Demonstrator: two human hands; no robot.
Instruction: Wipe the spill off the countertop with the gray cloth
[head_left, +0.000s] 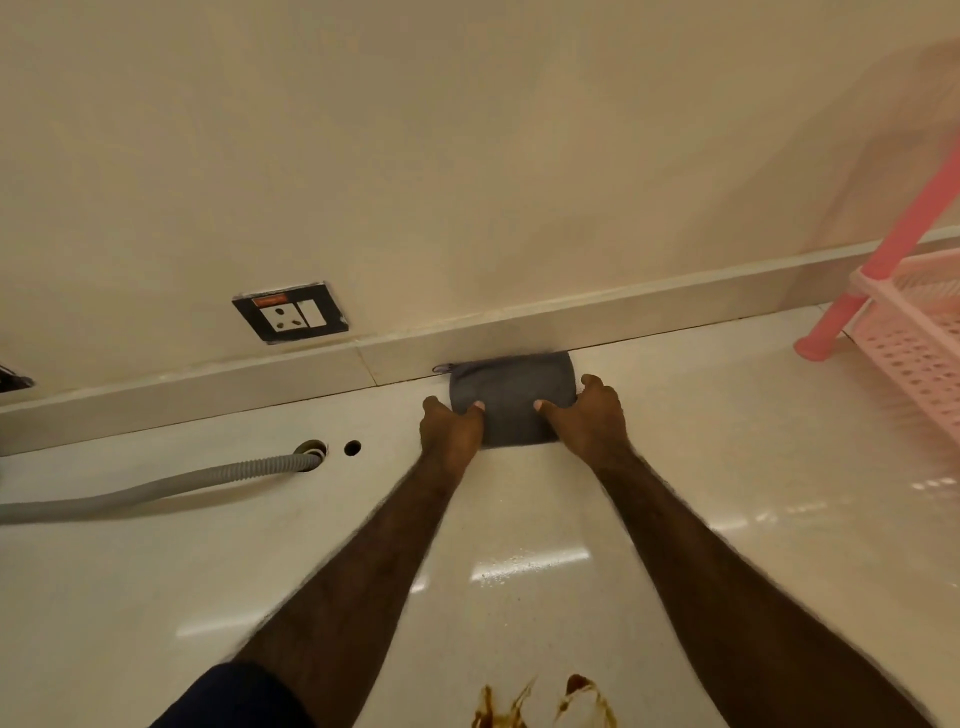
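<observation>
The gray cloth (511, 397) lies folded flat on the white countertop (701, 426), pushed up against the low back ledge. My left hand (451, 428) grips its left edge, thumb on top. Over on the cloth's right edge sits my right hand (589, 418), holding it the same way. Both arms are stretched far forward. A brown spill (540, 704) streaks the counter at the bottom of the view, near me and well short of the cloth.
A gray corrugated hose (156, 486) runs from the left into a hole in the counter, with a second small hole (352, 447) beside it. A wall socket (291, 312) sits above the ledge. A pink plastic rack (904, 322) stands at the right.
</observation>
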